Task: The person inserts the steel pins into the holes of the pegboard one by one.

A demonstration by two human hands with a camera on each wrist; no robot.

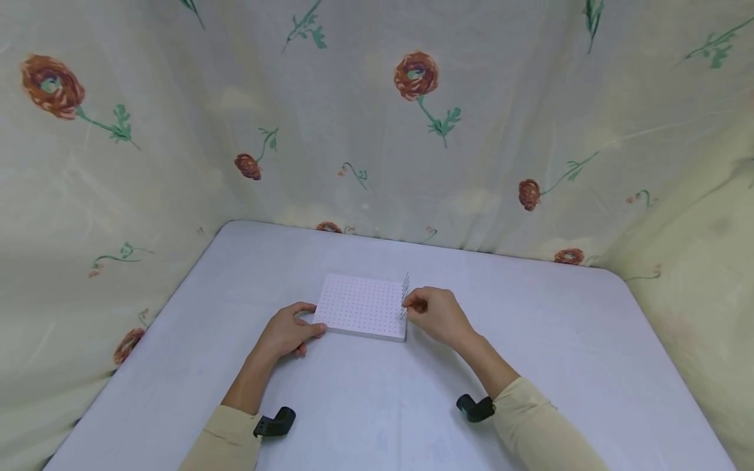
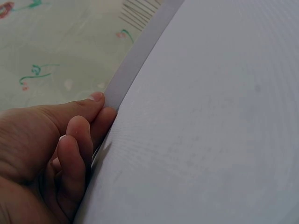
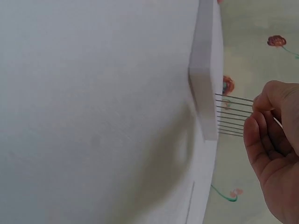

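Observation:
A flat white pegboard (image 1: 359, 305) dotted with a grid of small holes lies on the table. Thin metal pins (image 3: 230, 117) stand upright in a row along its right edge. My left hand (image 1: 288, 332) grips the board's left end, thumb at the near corner and index finger farther up the side. At the right edge, my right hand (image 1: 434, 315) pinches the top of the nearest pin between thumb and index finger. In the right wrist view its other fingers (image 3: 261, 140) curl in beside the row, and the pin's tip is hidden by the fingertips.
The table (image 1: 365, 399) has a white cover. A pale curtain (image 1: 353, 98) with printed flowers hangs behind it and on both sides. Black wrist cameras (image 1: 275, 422) sit at the cuffs of both beige sleeves (image 1: 542, 425).

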